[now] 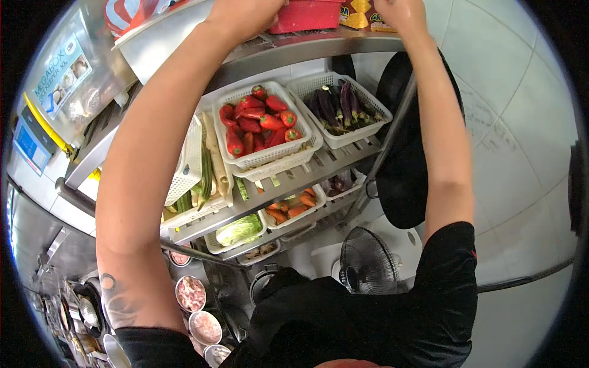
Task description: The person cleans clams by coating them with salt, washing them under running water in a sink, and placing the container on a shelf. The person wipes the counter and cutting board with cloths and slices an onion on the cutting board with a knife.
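Note:
Both arms reach up to the top metal shelf. My left hand (246,17) is at the top edge of the view, against the left side of a red plastic container (307,16); its fingers are mostly cut off. At the top right, my right hand (402,13) is beside a brown and yellow printed package (363,15), its fingers largely out of frame. What either hand grips cannot be made out. On the shelf below are a white basket of red peppers (261,122) and another of dark eggplants (343,107).
A white bin (162,52) and a clear storage box (73,80) stand at upper left. Lower baskets hold cabbage (239,230) and carrots (293,210). A fan (368,260) is below right, bowls of raw meat (191,293) lower left. Tiled wall (515,122) at right.

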### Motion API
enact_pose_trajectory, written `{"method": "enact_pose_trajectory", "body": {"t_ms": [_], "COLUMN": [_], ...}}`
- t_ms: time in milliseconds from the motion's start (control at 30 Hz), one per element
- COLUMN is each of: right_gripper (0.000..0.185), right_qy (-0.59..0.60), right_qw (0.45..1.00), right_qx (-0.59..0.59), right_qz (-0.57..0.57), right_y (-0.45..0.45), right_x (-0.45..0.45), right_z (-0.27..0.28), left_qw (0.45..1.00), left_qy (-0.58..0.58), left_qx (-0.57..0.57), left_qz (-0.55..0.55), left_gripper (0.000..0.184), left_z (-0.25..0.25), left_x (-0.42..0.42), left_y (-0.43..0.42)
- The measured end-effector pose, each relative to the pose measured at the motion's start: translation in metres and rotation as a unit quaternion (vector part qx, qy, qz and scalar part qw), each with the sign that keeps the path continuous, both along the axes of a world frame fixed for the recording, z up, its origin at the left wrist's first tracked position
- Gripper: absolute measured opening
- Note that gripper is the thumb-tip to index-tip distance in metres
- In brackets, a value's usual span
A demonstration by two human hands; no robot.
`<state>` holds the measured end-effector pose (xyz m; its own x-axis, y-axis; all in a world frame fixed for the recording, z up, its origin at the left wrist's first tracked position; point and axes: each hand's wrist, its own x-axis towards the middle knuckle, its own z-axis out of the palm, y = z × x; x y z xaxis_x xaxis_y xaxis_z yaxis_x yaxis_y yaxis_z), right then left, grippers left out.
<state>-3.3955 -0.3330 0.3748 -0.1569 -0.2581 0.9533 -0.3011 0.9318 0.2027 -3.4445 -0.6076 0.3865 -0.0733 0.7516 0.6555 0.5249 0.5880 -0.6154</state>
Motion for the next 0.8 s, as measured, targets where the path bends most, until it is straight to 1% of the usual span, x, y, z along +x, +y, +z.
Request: {"method": "enact_pose_trajectory", "body": {"t_ms": [67, 100, 167, 200, 267, 300, 333, 367, 400, 467, 500, 567, 633, 700, 733, 767, 800], "right_gripper": [0.016, 0.016, 0.015, 0.015, 0.018, 0.018, 0.019, 0.019, 0.019, 0.016, 0.016, 0.014, 0.014, 0.010, 0.010, 0.007, 0.005], "right_qy": [0.085, 0.084, -0.008, -0.009, -0.043, -0.042, -0.133, -0.223, -0.225, -0.195, -0.196, -0.077, -0.051, 0.006, 0.007, 0.037, 0.066], "right_qw": [0.993, 0.993, 0.994, 0.994, 0.998, 0.998, 0.982, 0.949, 0.949, 0.952, 0.952, 0.988, 0.990, 0.987, 0.987, 0.990, 0.989], "right_qx": [-0.015, -0.014, -0.031, -0.033, 0.001, 0.002, -0.065, -0.130, -0.129, -0.155, -0.157, -0.046, -0.049, -0.056, -0.056, -0.091, -0.125], "right_qz": [0.083, 0.084, 0.109, 0.108, 0.053, 0.054, 0.118, 0.180, 0.180, 0.176, 0.175, 0.126, 0.120, 0.148, 0.151, 0.097, 0.041], "right_y": [-0.023, -0.033, -0.047, -0.044, -0.037, -0.033, -0.030, -0.030, -0.032, -0.036, -0.033, -0.026, -0.026, -0.035, -0.042, -0.049, -0.054], "right_x": [0.009, 0.009, 0.009, 0.006, -0.004, -0.004, -0.005, -0.003, -0.004, -0.004, -0.008, -0.018, -0.022, -0.025, -0.028, -0.030, -0.030], "right_z": [-0.010, -0.013, -0.020, -0.023, -0.026, -0.025, -0.024, -0.022, -0.022, -0.025, -0.025, -0.025, -0.024, -0.016, -0.016, -0.018, -0.020], "left_qw": [0.999, 0.999, 0.997, 0.997, 0.996, 0.996, 0.994, 0.992, 0.992, 0.999, 0.999, 0.996, 0.998, 0.999, 0.998, 0.996, 0.996], "left_qy": [0.012, 0.011, -0.014, -0.015, -0.018, -0.017, -0.017, -0.018, -0.019, -0.019, -0.021, 0.009, 0.011, 0.015, 0.054, 0.091, 0.092], "left_qx": [0.013, 0.013, 0.027, 0.025, 0.004, 0.004, 0.009, 0.013, 0.014, 0.043, 0.042, 0.050, 0.042, 0.037, 0.017, -0.003, -0.001], "left_qz": [-0.033, -0.033, -0.065, -0.066, -0.085, -0.084, -0.105, -0.127, -0.125, -0.008, -0.009, -0.068, -0.052, -0.032, -0.027, -0.021, -0.018], "left_gripper": [0.007, 0.007, 0.007, 0.007, 0.007, 0.007, 0.007, 0.007, 0.007, 0.007, 0.007, 0.008, 0.008, 0.009, 0.010, 0.011, 0.011], "left_z": [0.000, 0.001, 0.003, 0.003, 0.004, 0.005, 0.005, 0.004, 0.004, 0.005, 0.004, 0.004, 0.005, 0.009, 0.012, 0.013, 0.015], "left_x": [-0.001, -0.002, -0.004, -0.004, -0.005, -0.006, -0.007, -0.008, -0.009, -0.010, -0.010, -0.006, 0.001, 0.008, 0.010, 0.010, 0.007], "left_y": [0.001, 0.001, 0.000, -0.001, -0.004, -0.004, -0.004, -0.004, -0.003, 0.003, 0.004, 0.006, 0.007, 0.007, 0.005, 0.004, 0.006]}}
